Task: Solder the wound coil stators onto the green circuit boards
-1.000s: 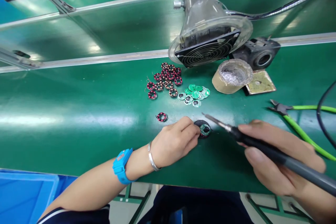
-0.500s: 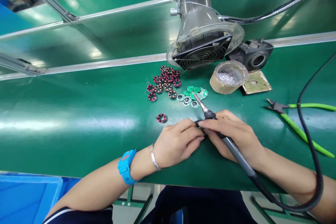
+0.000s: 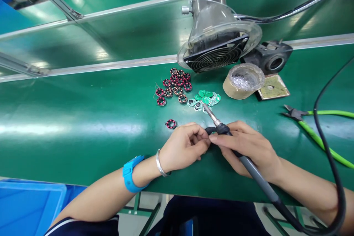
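My right hand (image 3: 249, 147) is closed round a soldering iron (image 3: 253, 169), whose metal tip points up and left toward a pile of small round circuit boards (image 3: 206, 98). My left hand (image 3: 186, 145) has its fingers curled in a pinch, its fingertips meeting those of my right hand. Between the hands shows a small black round part (image 3: 211, 129) with a bit of green on it, mostly covered by fingers. What exactly the left fingertips grip is hidden. One wound coil ring (image 3: 170, 124), red and black, lies just beyond my left hand.
Several coil rings (image 3: 177, 81) are heaped behind the boards. A fume extractor (image 3: 218, 57) hangs above. To the right are a tub of silvery bits (image 3: 240, 90), a sponge tray (image 3: 273, 86), an iron stand (image 3: 272, 59) and green-handled cutters (image 3: 297, 113). A blue bin (image 3: 30, 206) stands lower left.
My left fingers have drawn slightly back and curled, showing more of the black part. The iron has shifted a little down and right. The view has moved slightly.
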